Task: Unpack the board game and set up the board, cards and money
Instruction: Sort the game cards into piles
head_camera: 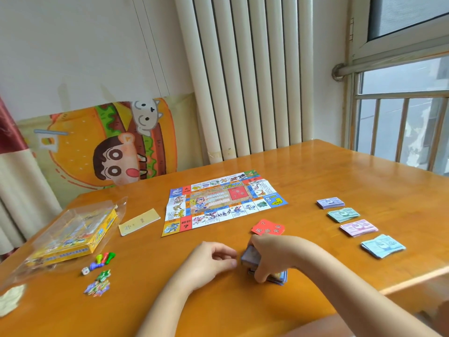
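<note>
The paper game board (223, 201) lies unfolded in the middle of the wooden table (315, 171). Several piles of play money lie at the right: purple (330, 203), green (343, 214), pink (358, 227) and blue (382, 245). A red card pile (267, 226) sits just in front of the board. My right hand (269, 251) grips a stack of purple-backed cards (279, 278) near the table's front. My left hand (211, 260) rests on the table beside it, fingers loosely curled, holding nothing.
The yellow game box (80, 234) lies in its clear plastic wrap at the left. A cream paper slip (139, 221) lies between box and board. Coloured pawns (103, 259), a die (84, 271) and small cardboard tokens (98, 284) sit front left. A radiator (247, 76) stands behind the table.
</note>
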`<state>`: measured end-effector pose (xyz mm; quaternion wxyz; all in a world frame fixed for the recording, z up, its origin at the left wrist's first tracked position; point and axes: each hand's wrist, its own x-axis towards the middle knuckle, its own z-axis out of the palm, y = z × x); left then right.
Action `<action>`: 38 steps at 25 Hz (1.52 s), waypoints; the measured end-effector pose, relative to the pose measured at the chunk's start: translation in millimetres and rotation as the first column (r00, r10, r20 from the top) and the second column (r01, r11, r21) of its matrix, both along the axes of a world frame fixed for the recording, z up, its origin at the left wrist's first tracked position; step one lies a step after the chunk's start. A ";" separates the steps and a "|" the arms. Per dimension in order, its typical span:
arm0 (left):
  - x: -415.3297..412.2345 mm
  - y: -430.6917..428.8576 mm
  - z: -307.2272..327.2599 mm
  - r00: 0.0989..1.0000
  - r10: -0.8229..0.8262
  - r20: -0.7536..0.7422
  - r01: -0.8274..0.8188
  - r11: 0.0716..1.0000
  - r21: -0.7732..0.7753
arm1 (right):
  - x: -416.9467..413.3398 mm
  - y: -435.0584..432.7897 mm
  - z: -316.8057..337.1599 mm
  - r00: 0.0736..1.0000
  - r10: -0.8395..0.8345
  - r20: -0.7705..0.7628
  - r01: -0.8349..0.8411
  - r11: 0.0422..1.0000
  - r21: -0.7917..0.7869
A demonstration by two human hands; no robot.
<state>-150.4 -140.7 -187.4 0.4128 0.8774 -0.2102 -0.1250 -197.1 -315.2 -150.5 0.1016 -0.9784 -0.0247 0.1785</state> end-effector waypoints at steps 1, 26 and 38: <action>-4.5 -2.6 -2.6 1.000 -0.020 0.016 0.019 1.000 0.008 | -3.9 0.2 -2.7 1.000 0.002 0.021 -0.002 1.000 0.006; -25.4 -47.4 2.2 0.991 0.117 0.060 -0.103 0.975 -0.195 | -20.7 -24.6 -47.4 0.795 -0.109 0.597 -0.273 0.814 0.513; 8.6 -23.1 13.8 0.975 0.191 -0.117 -0.167 0.968 0.189 | 57.0 -29.5 -16.7 0.990 0.005 0.144 0.006 0.997 -0.075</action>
